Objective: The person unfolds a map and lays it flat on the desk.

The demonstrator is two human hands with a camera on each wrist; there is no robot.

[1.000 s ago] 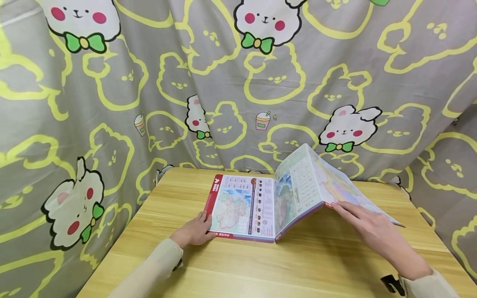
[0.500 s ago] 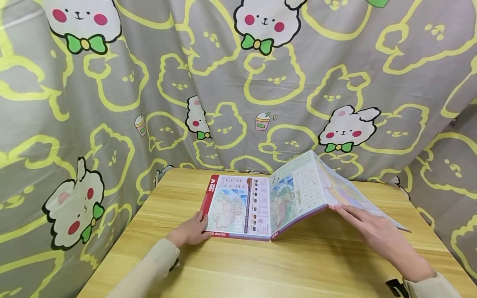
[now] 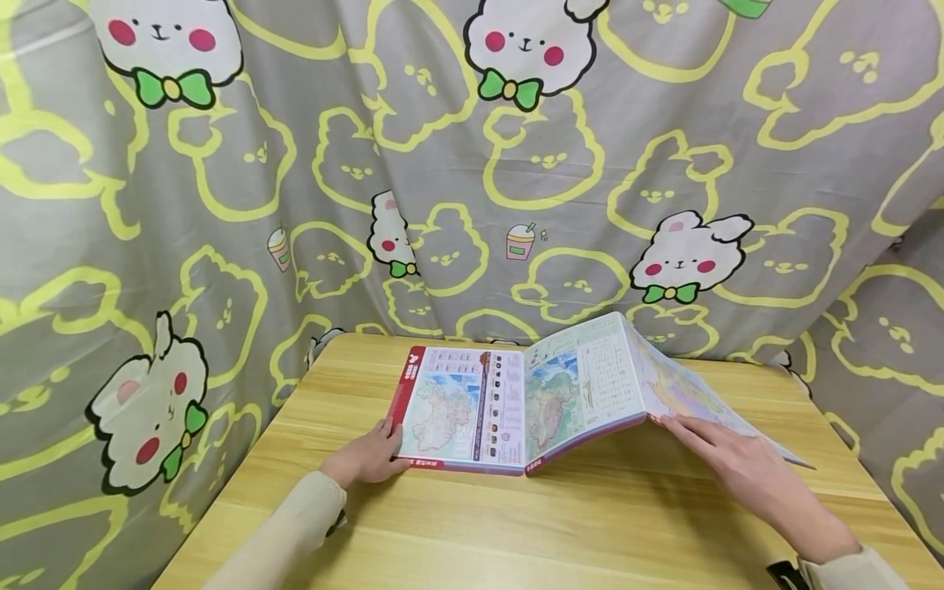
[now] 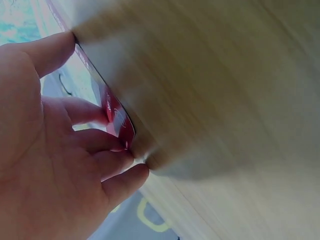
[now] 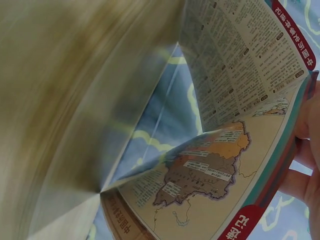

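A folding map (image 3: 446, 410) with red-edged, printed panels lies partly unfolded on the wooden table. Its left panel is flat, while the panels to the right rise into a tent-like ridge. My left hand (image 3: 369, 453) holds the near left corner, thumb at the near edge and fingers at the left side; the left wrist view shows the red corner (image 4: 120, 120) between them. At the near end of the ridge, my right hand (image 3: 745, 463) grips the fold. From the right wrist view, the undersides of the raised panels (image 5: 200, 170) show, with fingers partly hidden behind them.
The wooden table (image 3: 457, 541) extends in front of the map and to both sides. A grey curtain (image 3: 442, 164) with yellow outlines and rabbit faces hangs along the back and sides, close to the table's far edge.
The left panel has slid left together with my left hand. The ridge has sunk lower and widened, and the far right corner has shifted slightly right and nearer. My right hand still grips the fold.
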